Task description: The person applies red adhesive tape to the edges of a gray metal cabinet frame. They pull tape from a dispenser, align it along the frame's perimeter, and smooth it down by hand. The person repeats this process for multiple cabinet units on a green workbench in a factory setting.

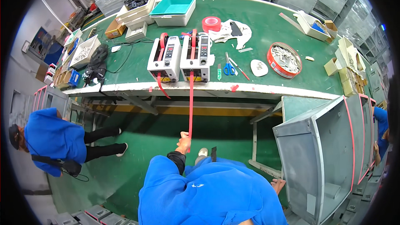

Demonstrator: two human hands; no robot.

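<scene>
My left hand (183, 143) is closed on a long strip of red tape (191, 104), which stretches down taut from the front of the right-hand tape dispenser (196, 60). A second white tape dispenser (165, 60) stands beside it, a shorter red strip (161, 85) dangling from its mouth. Low on the right, my right hand (278, 184) is at the near edge of a grey metal box (298, 146), fingers apart and partly outstretched. Red tape lines the far rim of that box. My sleeve and body hide part of the right arm.
On the green table (254, 16) lie blue scissors (229, 67), a red round tub of small white parts (284, 60), a red tape roll (211, 23) and a white cloth (237, 33). Trays line the back. One person (58, 141) stands left; another (380, 125) is far right.
</scene>
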